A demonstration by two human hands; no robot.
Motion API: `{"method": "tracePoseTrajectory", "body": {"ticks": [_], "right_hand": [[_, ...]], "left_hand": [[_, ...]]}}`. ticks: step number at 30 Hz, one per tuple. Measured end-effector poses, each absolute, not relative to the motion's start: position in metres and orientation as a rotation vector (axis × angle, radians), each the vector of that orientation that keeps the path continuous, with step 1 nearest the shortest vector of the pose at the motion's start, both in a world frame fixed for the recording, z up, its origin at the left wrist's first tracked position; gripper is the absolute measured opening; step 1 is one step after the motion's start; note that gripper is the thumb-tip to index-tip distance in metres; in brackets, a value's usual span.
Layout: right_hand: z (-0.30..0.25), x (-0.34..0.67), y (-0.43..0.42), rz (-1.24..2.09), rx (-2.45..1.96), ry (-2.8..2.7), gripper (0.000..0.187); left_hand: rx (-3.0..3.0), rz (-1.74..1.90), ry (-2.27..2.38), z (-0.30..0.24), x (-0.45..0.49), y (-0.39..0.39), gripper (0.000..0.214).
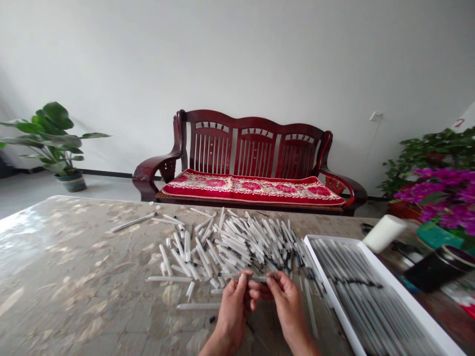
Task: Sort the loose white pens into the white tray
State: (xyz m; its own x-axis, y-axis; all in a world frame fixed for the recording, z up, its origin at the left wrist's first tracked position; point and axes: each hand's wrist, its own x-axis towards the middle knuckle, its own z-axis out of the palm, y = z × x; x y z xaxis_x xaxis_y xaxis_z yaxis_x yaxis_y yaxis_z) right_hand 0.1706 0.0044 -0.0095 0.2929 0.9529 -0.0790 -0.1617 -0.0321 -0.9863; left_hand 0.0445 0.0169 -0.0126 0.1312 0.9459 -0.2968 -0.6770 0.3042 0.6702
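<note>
Near the table's front, my left hand (235, 302) and my right hand (286, 300) are close together. Both pinch a thin pen (258, 279) held level between them, one end in each set of fingers. Much of the pen is covered by the fingers, so its tip and cap cannot be made out. Just beyond my hands spreads a heap of whitish pen parts (241, 242), some with dark ends. A loose pale pen barrel (196, 306) lies left of my left hand, with a small black piece (212, 320) beside it.
To the right, a white box (336, 296) holds rows of assembled-looking pens (365, 296). Past it are a white roll (385, 233), a black cup (440, 267) and purple flowers (441, 193). A wooden bench (252, 143) stands behind the table (92, 277); a potted plant (70, 180) is far left.
</note>
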Motion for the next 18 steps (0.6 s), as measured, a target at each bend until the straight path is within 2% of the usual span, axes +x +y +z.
{"method": "tracePoseTrajectory", "body": {"ticks": [10, 14, 18], "right_hand": [[0.009, 0.16, 0.001, 1.522, -0.996, -0.527, 0.037], [0.021, 0.155, 0.002, 1.599, -0.803, -0.58, 0.034], [0.016, 0.151, 0.007, 1.582, -0.868, -0.541, 0.04]], "left_hand": [[0.606, 1.246, 0.764, -0.009, 0.042, 0.014, 0.045], [0.433, 1.26, 0.739, -0.009, 0.043, 0.016, 0.053], [0.401, 1.186, 0.711, -0.011, 0.044, 0.018, 0.062]]}}
